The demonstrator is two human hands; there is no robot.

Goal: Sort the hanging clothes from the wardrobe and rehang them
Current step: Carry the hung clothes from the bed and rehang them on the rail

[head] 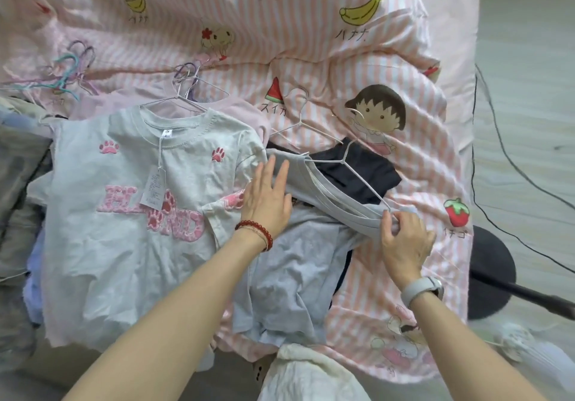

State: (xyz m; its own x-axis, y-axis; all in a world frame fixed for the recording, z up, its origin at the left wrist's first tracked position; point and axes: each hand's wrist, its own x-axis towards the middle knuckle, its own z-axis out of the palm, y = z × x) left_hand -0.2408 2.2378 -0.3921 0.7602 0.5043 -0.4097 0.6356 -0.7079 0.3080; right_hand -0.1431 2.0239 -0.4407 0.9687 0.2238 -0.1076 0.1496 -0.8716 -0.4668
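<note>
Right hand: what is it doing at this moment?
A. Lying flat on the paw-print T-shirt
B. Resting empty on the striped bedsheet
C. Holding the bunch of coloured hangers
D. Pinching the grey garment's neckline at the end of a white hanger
D: the right hand curls its fingers round the grey garment at the tip of the white hanger.

Your left hand (267, 201) lies flat, palm down, fingers straight and slightly spread, forearm reaching forward. Your right hand (404, 242) is curled, thumb and fingertips pinching, wrist bent inward.
</note>
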